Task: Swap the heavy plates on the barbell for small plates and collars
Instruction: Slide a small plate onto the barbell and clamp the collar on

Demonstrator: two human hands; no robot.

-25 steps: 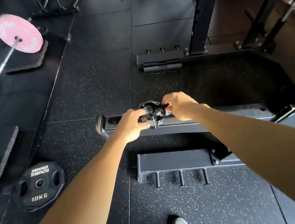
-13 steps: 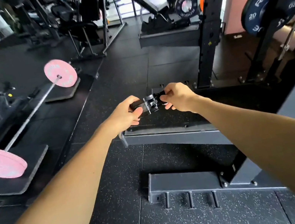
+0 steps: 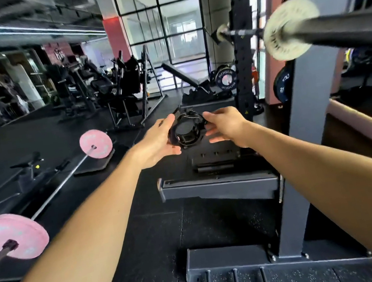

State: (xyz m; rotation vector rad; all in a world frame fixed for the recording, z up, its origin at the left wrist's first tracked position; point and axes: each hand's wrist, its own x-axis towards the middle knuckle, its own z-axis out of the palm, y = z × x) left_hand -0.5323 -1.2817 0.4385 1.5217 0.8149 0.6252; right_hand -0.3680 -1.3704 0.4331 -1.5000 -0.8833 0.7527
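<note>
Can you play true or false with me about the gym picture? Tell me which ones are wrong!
1. Both hands are at a black barbell collar. True: the left hand and right hand flank it.
2. The racked barbell carries a small pale plate. True.
3. The barbell on the floor has blue plates. False: its plates are pink.
4. The collar is clamped on a bar. False: it is off any bar, between the hands.

Both bare arms stretched forward, left hand [image 3: 156, 143] cradling black plastic clamp collars [image 3: 188, 130], right hand [image 3: 224, 125] just beside them with fingers loose, racked black steel barbell [image 3: 345, 26] carrying a small pale round plate [image 3: 290, 29], blurred, upper right
</note>
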